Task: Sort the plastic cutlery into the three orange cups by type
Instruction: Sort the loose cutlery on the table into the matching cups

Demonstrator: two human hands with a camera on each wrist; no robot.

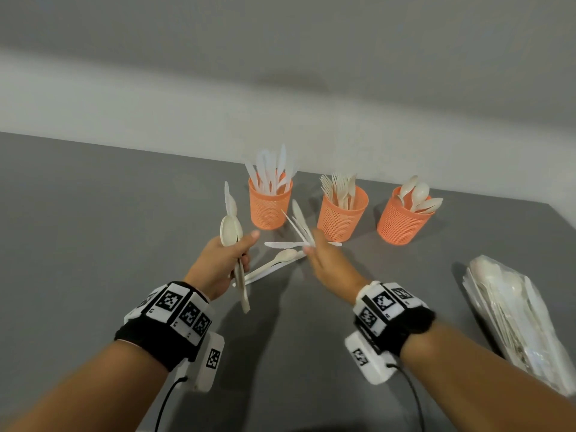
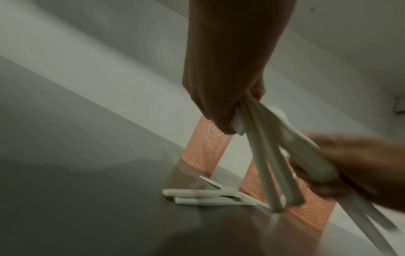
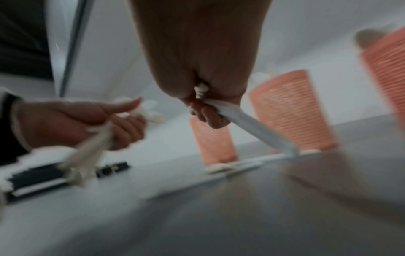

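Left hand clenched spoons, right hand knives — light, stiff, slippery; best gripped mid-handle.

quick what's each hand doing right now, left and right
Left hand: closed on a bunch of spoons plus one knife.
Right hand: closed on a few knives, blades pointing up.

Soft even light, wrist views motion-blurred, dim

Three orange cups, two hands, one plastic bag.
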